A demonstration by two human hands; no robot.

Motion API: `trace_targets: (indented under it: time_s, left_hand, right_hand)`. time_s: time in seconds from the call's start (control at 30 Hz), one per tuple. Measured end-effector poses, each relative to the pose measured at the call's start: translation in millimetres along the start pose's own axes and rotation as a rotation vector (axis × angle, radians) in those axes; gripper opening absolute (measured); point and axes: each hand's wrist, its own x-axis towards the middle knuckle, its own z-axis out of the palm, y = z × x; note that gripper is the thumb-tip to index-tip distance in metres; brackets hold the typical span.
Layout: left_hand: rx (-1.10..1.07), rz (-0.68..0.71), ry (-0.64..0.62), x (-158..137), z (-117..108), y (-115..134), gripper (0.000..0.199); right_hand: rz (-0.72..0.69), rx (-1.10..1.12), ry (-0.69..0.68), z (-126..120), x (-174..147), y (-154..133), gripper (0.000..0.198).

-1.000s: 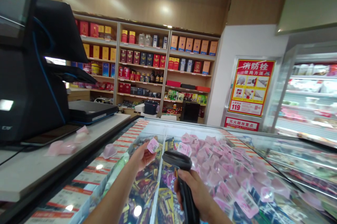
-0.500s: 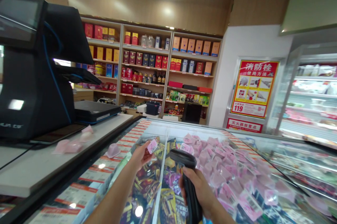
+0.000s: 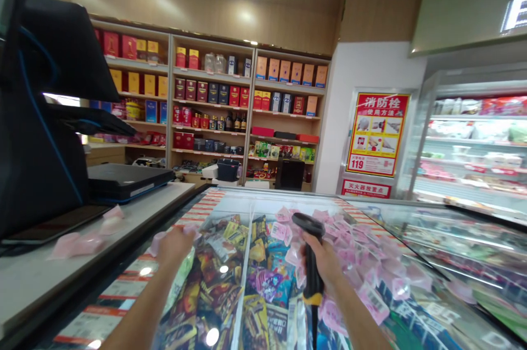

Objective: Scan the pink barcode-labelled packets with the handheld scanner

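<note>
My right hand (image 3: 323, 262) grips the handle of a black barcode scanner (image 3: 309, 224), upright above the glass-topped freezer, with its cord hanging down. My left hand (image 3: 175, 248) is closed, slightly blurred, at the freezer's left side. A small pink cup-shaped pack (image 3: 191, 229) pokes out past its fingers; the rest is hidden. Right behind that hand sits another pink cup (image 3: 156, 243). Many pink translucent cups with barcode labels (image 3: 358, 246) are heaped on the glass right of the scanner.
Wrapped ice creams (image 3: 218, 284) lie under the glass. A black checkout terminal (image 3: 45, 97) and a flat scale (image 3: 127, 177) stand on the white counter (image 3: 53, 289) at left, with several pink cups (image 3: 80, 244). Shelves of boxes (image 3: 209, 92) line the back; a refrigerated case (image 3: 473, 141) is at right.
My left hand has moved left and nearer the freezer's left edge with the pink pack. The scanner has shifted right and tipped more upright. The view has turned slightly right.
</note>
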Motion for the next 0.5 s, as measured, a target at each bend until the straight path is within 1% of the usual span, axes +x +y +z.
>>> trace_targets:
  time_s: [0.17,0.27,0.33,0.4,0.43,0.5]
  left_hand:
    - [0.104,0.027,0.046,-0.8,-13.7,-11.1,0.029]
    - [0.107,0.057,0.122,-10.1,-19.1,-5.4,0.033]
    - [0.085,0.096,0.182,-18.5,-18.1,8.2,0.041]
    - [0.041,0.167,0.203,-27.5,-9.9,29.8,0.047]
    - [0.01,0.225,0.188,-32.2,-2.5,42.8,0.048]
    - [-0.069,0.345,0.106,-41.5,18.1,71.0,0.044]
  right_hand:
    - [-0.009,0.102,0.045,-14.5,-0.3,-13.5,0.029]
    - [0.016,0.108,0.083,-22.3,1.0,-18.7,0.028]
    - [0.026,0.117,0.098,-25.4,2.1,-20.1,0.028]
    - [0.034,0.125,0.095,-26.3,2.4,-19.8,0.028]
    - [0.037,0.129,0.088,-26.0,2.2,-19.1,0.028]
    - [0.037,0.137,0.055,-24.6,1.1,-17.2,0.029]
